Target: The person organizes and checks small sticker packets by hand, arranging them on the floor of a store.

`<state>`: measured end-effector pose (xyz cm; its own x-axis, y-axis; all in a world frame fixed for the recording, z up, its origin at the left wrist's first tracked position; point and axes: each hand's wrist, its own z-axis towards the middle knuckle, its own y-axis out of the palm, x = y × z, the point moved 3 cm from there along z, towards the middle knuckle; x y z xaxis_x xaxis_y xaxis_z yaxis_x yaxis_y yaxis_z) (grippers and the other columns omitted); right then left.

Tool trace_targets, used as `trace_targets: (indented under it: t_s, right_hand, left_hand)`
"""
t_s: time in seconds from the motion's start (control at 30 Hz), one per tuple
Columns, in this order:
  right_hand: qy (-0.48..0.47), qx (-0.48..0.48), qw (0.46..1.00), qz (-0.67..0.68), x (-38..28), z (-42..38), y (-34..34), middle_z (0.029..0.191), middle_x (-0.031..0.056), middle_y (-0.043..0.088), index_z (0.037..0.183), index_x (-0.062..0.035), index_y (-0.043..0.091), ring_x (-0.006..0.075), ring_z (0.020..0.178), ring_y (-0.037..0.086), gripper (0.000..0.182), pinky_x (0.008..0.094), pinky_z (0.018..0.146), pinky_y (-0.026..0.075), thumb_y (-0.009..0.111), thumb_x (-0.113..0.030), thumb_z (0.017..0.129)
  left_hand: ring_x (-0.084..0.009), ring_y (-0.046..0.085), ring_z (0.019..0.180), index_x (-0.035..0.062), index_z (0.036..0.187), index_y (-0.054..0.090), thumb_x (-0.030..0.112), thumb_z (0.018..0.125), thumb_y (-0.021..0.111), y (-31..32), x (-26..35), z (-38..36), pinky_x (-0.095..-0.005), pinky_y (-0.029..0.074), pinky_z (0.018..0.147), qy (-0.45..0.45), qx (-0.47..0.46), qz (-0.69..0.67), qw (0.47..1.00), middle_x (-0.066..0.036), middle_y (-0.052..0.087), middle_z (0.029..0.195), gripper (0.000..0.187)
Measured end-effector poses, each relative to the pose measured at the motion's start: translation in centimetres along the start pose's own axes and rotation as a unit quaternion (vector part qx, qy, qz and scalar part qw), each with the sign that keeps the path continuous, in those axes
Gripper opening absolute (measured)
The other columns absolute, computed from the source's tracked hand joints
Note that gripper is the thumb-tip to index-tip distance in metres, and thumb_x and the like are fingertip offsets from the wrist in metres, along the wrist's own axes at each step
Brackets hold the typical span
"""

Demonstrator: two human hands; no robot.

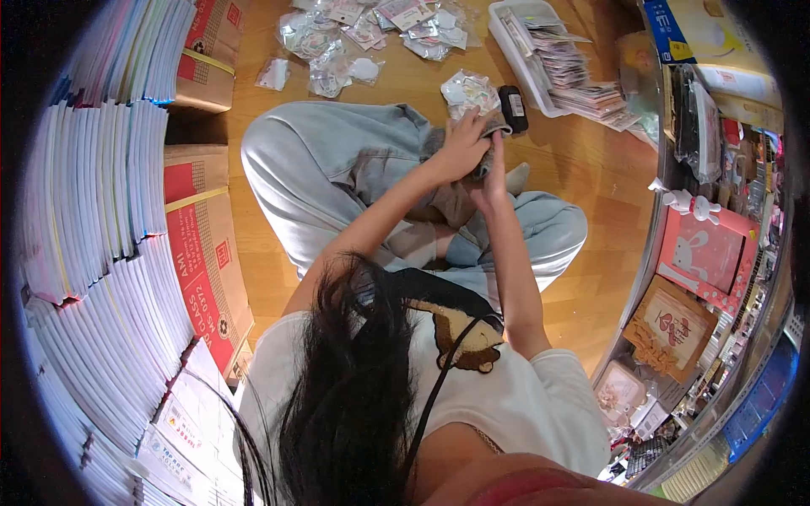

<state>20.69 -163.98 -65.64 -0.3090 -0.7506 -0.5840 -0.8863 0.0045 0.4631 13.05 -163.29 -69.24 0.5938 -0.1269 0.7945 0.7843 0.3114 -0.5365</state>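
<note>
My left hand [463, 150] lies over a dark grey cloth [498, 128], with its fingers stretched out toward the far side. My right hand [491, 184] is on the other side of the same cloth, palm up against it, so the cloth sits between both hands. Part of the cloth is hidden by the hands. Just beyond the fingers lies a clear bag of stickers or paper cut-outs [469, 91]. A small black object with a white label [512, 110] is beside that bag. My crossed legs in light jeans [312, 160] are below the hands.
More clear packets [329, 42] are heaped on the wooden floor at the top. A white tray [510, 59] holds stacked packets, some spilling rightward. Tall stacks of booklets [93, 177] and cardboard boxes [198, 253] stand left. A crowded shelf [675, 312] runs along the right.
</note>
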Motion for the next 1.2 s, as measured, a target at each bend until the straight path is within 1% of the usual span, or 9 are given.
trace_targets:
  t_s: [0.1, 0.2, 0.3, 0.6, 0.73, 0.87, 0.97, 1.07, 1.2]
  right_hand:
    - [-0.001, 0.014, 1.000, 0.022, 0.2, 1.6, -2.7, 0.106, 0.0051, 0.059, 0.113, -0.0112, 0.052, 0.0211, 0.096, 0.057, 0.035, 0.0352, 0.084, 0.046, 0.047, -0.036, 0.088]
    - [-0.015, 0.059, 0.997, 0.052, -0.4, 1.4, -4.3, 0.102, 0.0057, 0.060, 0.112, -0.0099, 0.052, 0.0217, 0.094, 0.058, 0.035, 0.0353, 0.084, 0.046, 0.049, -0.034, 0.087]
    - [-0.028, 0.062, 0.996, 0.050, -0.6, 0.4, -4.5, 0.102, 0.0063, 0.060, 0.111, -0.0093, 0.053, 0.0219, 0.093, 0.058, 0.034, 0.0353, 0.084, 0.046, 0.049, -0.033, 0.087]
    - [-0.119, 0.039, 0.986, 0.113, -1.4, -1.1, -4.4, 0.105, 0.0038, 0.057, 0.113, -0.0110, 0.052, 0.0210, 0.095, 0.055, 0.038, 0.0359, 0.082, 0.046, 0.047, -0.039, 0.088]
    - [-0.170, 0.036, 0.979, 0.110, -2.6, -1.9, -4.9, 0.111, 0.0048, 0.055, 0.118, -0.0119, 0.050, 0.0217, 0.099, 0.054, 0.044, 0.0352, 0.085, 0.044, 0.041, -0.044, 0.090]
    - [-0.293, 0.087, 0.951, -0.038, -3.1, -1.4, -5.1, 0.112, 0.0081, 0.054, 0.119, -0.0051, 0.047, 0.0232, 0.102, 0.053, 0.036, 0.0351, 0.088, 0.042, 0.044, -0.027, 0.091]
    - [-0.497, 0.085, 0.763, -0.404, -4.5, -3.5, -0.2, 0.112, 0.0128, 0.054, 0.114, -0.0028, 0.049, 0.0263, 0.105, 0.052, 0.031, 0.0352, 0.090, 0.039, 0.049, -0.007, 0.084]
    - [-0.453, 0.059, 0.757, -0.466, -1.0, -2.3, 3.0, 0.104, 0.0146, 0.055, 0.106, -0.0053, 0.053, 0.0309, 0.100, 0.052, 0.027, 0.0379, 0.087, 0.040, 0.053, -0.009, 0.079]
    - [-0.492, 0.092, 0.553, -0.666, 0.3, 0.8, 5.1, 0.092, 0.0147, 0.053, 0.097, -0.0053, 0.053, 0.0335, 0.089, 0.052, 0.024, 0.0417, 0.077, 0.041, 0.057, -0.012, 0.075]
  left_hand:
    - [-0.0323, 0.041, 0.119, 0.0067, 0.128, 0.041, 0.020, 0.080, 0.052, -4.0, 0.2, 1.6, -0.0361, 0.038, 0.094, -0.136, -0.075, -0.268, 0.951, -0.019, 0.043, 0.126, 0.051]
    - [-0.0328, 0.036, 0.122, 0.0069, 0.132, 0.035, 0.033, 0.079, 0.052, -7.1, -5.8, 5.6, -0.0383, 0.038, 0.094, -0.210, -0.196, -0.009, 0.958, -0.020, 0.033, 0.135, 0.061]
    - [-0.0408, 0.035, 0.121, 0.0003, 0.132, 0.032, 0.040, 0.080, 0.054, -8.8, -10.0, 5.6, -0.0415, 0.033, 0.098, -0.315, 0.036, 0.390, 0.864, -0.025, 0.035, 0.132, 0.069]
    - [-0.0403, 0.052, 0.104, 0.0006, 0.119, 0.048, 0.033, 0.082, 0.051, -4.7, -16.0, 4.2, -0.0445, 0.042, 0.088, -0.198, 0.059, 0.485, 0.850, -0.023, 0.052, 0.117, 0.049]
    - [-0.0264, 0.062, 0.080, 0.0016, 0.098, 0.060, 0.027, 0.082, 0.052, -7.5, -12.9, 4.7, -0.0378, 0.050, 0.071, -0.295, 0.108, -0.002, 0.949, -0.016, 0.063, 0.090, 0.031]
    - [-0.0177, 0.061, 0.073, 0.0029, 0.090, 0.061, 0.029, 0.083, 0.052, -7.7, -7.9, 1.5, -0.0312, 0.050, 0.065, -0.359, 0.110, -0.371, 0.849, -0.008, 0.063, 0.082, 0.029]
    - [-0.0146, 0.061, 0.075, 0.0038, 0.091, 0.061, 0.029, 0.086, 0.050, -6.1, -4.6, -1.4, -0.0272, 0.050, 0.066, -0.362, 0.106, -0.506, 0.775, -0.005, 0.062, 0.085, 0.028]
    - [-0.0114, 0.059, 0.075, 0.0050, 0.091, 0.060, 0.026, 0.087, 0.048, -5.0, -1.5, -2.7, -0.0241, 0.048, 0.065, -0.318, 0.137, -0.631, 0.694, -0.003, 0.061, 0.086, 0.025]
    - [-0.0072, 0.055, 0.070, 0.0062, 0.093, 0.060, 0.026, 0.089, 0.048, -1.6, -4.3, -4.1, -0.0210, 0.043, 0.060, -0.320, 0.158, -0.626, 0.694, 0.000, 0.059, 0.084, 0.023]
